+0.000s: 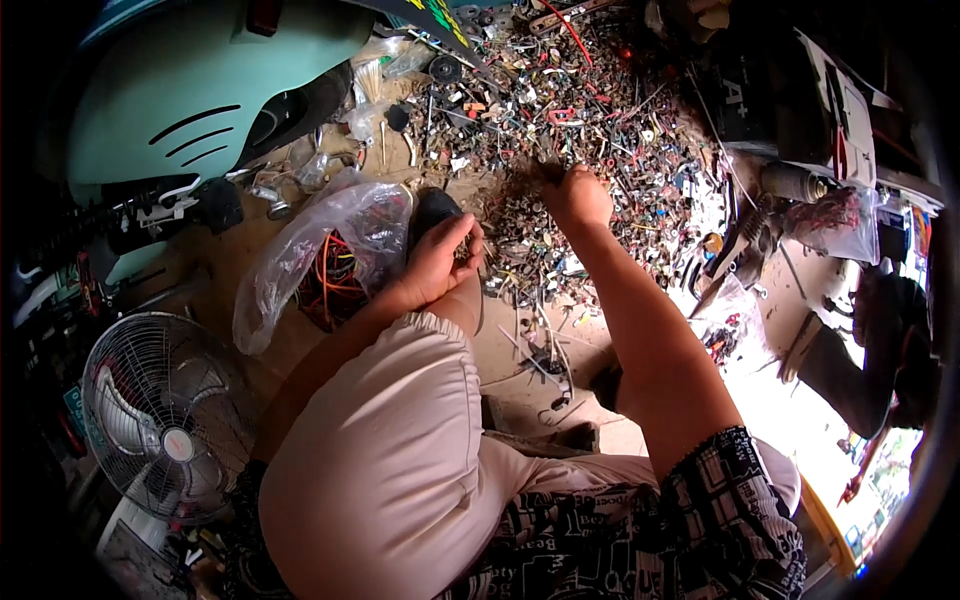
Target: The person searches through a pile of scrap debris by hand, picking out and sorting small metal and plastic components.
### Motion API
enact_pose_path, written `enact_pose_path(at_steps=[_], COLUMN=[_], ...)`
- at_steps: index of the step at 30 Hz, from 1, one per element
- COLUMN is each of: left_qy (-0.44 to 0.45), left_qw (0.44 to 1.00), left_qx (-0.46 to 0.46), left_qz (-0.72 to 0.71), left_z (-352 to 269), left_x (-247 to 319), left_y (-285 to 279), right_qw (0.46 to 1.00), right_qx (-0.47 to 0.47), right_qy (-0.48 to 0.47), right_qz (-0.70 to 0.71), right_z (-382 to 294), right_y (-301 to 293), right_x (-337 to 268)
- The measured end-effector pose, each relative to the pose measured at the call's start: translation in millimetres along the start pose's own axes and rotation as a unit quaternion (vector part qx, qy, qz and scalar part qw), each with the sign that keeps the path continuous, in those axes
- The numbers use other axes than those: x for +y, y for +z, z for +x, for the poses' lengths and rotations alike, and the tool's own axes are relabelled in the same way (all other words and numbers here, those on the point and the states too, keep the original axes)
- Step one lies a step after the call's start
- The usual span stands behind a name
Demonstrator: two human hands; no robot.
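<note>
A wide heap of small mixed scrap (555,97), with screws, plastic bits and wire ends, covers the floor ahead of me. My right hand (581,199) is closed in a fist at the heap's near middle, around a small dark object (553,172) that is too blurred to name. Loose dirt and small parts lie around it. My left hand (450,255) is half curled beside my raised knee, near my dark shoe (436,206). Its palm is partly hidden, and I cannot tell whether small parts lie in it. Left of it stands a clear plastic bag (277,262) of red and orange wires (330,277).
A metal fan (178,445) stands at lower left, below a pale green scooter body panel (187,82). On the right are a spray can (793,182), plastic bags (832,225) and another person's shoe (801,345). Loose wires (555,367) lie near my feet.
</note>
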State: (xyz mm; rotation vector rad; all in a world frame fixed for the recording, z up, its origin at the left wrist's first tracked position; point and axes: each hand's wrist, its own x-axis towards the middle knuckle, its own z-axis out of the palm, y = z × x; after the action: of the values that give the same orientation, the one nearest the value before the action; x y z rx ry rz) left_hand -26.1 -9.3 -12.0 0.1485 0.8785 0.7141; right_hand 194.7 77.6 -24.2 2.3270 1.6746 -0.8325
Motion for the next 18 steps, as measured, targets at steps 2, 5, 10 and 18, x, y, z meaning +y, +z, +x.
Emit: enact_pose_path(at_steps=[2, 5, 10, 18], left_qy=[-0.001, 0.001, -0.004, -0.01], left_qw=[1.0, 1.0, 1.0, 1.0], left_qx=[0.012, -0.001, 0.003, 0.008], left_qz=[0.013, 0.009, 0.009, 0.015], left_z=[-1, 2, 0, 1], left_x=[1, 1, 3, 0], left_y=[3, 5, 4, 7], right_qw=[1.0, 0.999, 1.0, 0.876], right_qx=[-0.02, -0.031, 0.002, -0.069], right_qy=[0.008, -0.003, 0.009, 0.029], right_qz=[-0.018, -0.044, -0.011, 0.476], right_z=[-2, 3, -8, -44], right_y=[-14, -14, -9, 52], right_x=[-6, 5, 18, 53])
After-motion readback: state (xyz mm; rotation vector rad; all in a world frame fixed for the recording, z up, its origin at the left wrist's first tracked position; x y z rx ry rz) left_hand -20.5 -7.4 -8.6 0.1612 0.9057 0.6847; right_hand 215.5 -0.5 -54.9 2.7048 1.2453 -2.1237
